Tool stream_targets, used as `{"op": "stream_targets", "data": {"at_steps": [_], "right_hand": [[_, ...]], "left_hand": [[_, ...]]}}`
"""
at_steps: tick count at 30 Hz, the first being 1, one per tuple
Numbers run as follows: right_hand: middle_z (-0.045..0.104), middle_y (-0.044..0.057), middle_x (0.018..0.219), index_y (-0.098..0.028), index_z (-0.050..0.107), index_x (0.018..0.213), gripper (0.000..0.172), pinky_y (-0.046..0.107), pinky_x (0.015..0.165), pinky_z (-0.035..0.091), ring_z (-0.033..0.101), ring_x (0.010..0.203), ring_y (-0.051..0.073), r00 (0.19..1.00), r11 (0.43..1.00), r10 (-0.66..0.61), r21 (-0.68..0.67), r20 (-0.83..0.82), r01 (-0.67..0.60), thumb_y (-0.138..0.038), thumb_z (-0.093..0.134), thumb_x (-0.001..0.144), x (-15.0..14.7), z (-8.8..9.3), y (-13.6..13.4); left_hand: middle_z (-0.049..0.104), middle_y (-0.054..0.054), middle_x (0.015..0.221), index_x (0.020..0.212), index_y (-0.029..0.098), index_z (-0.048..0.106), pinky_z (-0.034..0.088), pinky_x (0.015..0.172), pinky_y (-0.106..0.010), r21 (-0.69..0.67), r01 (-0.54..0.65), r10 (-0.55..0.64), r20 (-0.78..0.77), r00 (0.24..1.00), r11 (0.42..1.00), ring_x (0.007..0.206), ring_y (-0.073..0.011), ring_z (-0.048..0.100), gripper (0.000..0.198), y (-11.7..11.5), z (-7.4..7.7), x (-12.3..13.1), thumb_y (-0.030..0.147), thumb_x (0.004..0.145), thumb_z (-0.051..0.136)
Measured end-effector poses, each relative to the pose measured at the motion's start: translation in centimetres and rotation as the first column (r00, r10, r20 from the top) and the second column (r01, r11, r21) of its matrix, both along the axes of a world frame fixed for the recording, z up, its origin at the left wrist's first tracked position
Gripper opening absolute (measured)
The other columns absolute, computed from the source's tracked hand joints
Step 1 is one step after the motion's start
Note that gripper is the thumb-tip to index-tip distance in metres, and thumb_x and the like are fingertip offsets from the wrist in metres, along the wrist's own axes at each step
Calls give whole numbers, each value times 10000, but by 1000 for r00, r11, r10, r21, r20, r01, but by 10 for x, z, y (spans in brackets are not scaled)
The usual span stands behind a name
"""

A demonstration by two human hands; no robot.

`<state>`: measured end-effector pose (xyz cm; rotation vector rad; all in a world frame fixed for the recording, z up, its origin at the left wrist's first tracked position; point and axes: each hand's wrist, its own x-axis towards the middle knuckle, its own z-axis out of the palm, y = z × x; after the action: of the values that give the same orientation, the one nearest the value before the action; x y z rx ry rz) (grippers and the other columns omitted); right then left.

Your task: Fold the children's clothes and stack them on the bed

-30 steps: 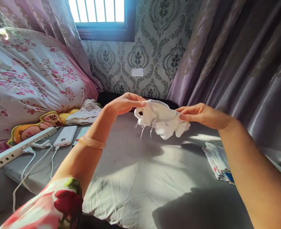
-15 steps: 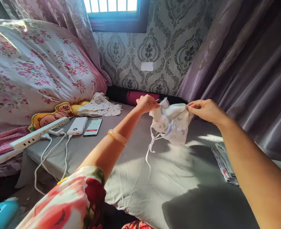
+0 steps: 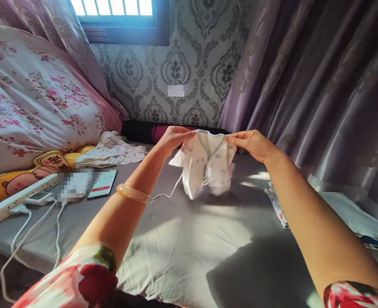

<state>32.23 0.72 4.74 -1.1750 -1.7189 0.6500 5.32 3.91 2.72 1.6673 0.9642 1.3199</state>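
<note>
Between my two hands hangs a small white baby shirt (image 3: 193, 169) with pale blue edging round its V neck and a faint small print. My left hand (image 3: 176, 140) pinches it at one shoulder, near the collar. At the opposite shoulder, my right hand (image 3: 251, 143) pinches the cloth between thumb and fingers. The shirt's front faces me, its lower part blurred by motion. A thin white tie string trails from its left side over the grey sheet (image 3: 163, 244).
Left on the bed are a phone (image 3: 102, 184), a white power strip (image 3: 22, 201) with cables, a yellow cartoon cushion (image 3: 18, 179) and a crumpled spotted white cloth (image 3: 111, 152). Folded printed clothes (image 3: 276, 205) lie by my right forearm. A dark rolled bundle (image 3: 140, 131) lines the wall.
The shirt was bunched and folded over; now it hangs spread with its neckline showing. Both hands still hold it. My view has turned right.
</note>
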Motion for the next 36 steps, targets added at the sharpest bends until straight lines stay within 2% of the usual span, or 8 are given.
{"op": "stream_targets", "data": {"at_steps": [8, 15, 19, 23, 25, 28, 31, 36], "right_hand": [[707, 34, 708, -155, 716, 777, 209, 286, 644, 450, 626, 658, 179, 909, 870, -399, 360, 117, 336, -349, 642, 803, 1, -11, 22], [692, 56, 769, -181, 645, 879, 351, 297, 683, 458, 620, 719, 200, 862, 755, -490, 556, 125, 349, -481, 471, 931, -15, -25, -12], [668, 31, 734, -199, 644, 886, 382, 283, 609, 465, 609, 660, 179, 934, 833, -341, 495, 106, 248, -561, 522, 902, -10, -5, -45], [671, 29, 704, -221, 674, 860, 362, 274, 521, 471, 607, 585, 168, 995, 967, -80, 246, 66, 61, -579, 622, 839, 1, 23, -59], [674, 30, 682, -214, 689, 839, 357, 268, 493, 462, 596, 553, 164, 997, 998, 24, 48, 71, -27, -569, 665, 803, 4, 22, -52], [655, 10, 641, -183, 687, 761, 319, 246, 500, 431, 563, 537, 143, 978, 972, 95, -231, 186, -51, -501, 695, 776, 5, -10, -26], [638, 0, 633, -156, 655, 678, 252, 229, 548, 394, 555, 587, 138, 903, 956, 92, -291, 420, 38, -359, 624, 824, 1, -68, 1], [688, 45, 879, -185, 634, 803, 260, 239, 659, 376, 600, 794, 163, 714, 983, -52, -90, 698, 160, -222, 410, 929, -6, -155, 22]], "left_hand": [[530, 31, 588, 783, 155, 640, 331, 514, -204, 181, -257, 252, 51, 966, 949, 546, -97, 470, 300, 23, -16, 5, 453, 761, 665], [570, 16, 687, 887, 175, 654, 376, 616, -213, 529, -421, 502, -12, 865, 737, 672, -112, 507, 245, -13, -18, 3, 374, 905, 512], [623, -9, 779, 905, 179, 695, 416, 662, -250, 601, -378, 519, -73, 852, 705, 718, -129, 528, 266, -67, 15, -17, 419, 872, 585], [578, 19, 641, 851, 236, 724, 400, 559, -266, 482, -326, 476, -232, 848, 814, 573, -126, 505, 259, -96, 59, -40, 479, 813, 641], [594, 15, 642, 788, 234, 725, 381, 520, -256, 353, -260, 383, -341, 858, 899, 552, -125, 516, 258, -86, 64, -47, 483, 771, 658], [582, 3, 596, 709, 170, 707, 348, 478, -244, 82, -139, 162, -491, 856, 987, 512, -117, 489, 300, -48, 31, -48, 468, 712, 670], [516, 10, 517, 656, 140, 677, 328, 476, -238, -106, -111, 8, -686, 728, 988, 490, -117, 472, 330, -6, -39, -40, 438, 775, 600], [678, -39, 776, 844, 173, 708, 407, 616, -240, 58, -113, 108, -852, 512, 992, 774, -181, 626, 307, 27, -139, -25, 346, 908, 462]]}}
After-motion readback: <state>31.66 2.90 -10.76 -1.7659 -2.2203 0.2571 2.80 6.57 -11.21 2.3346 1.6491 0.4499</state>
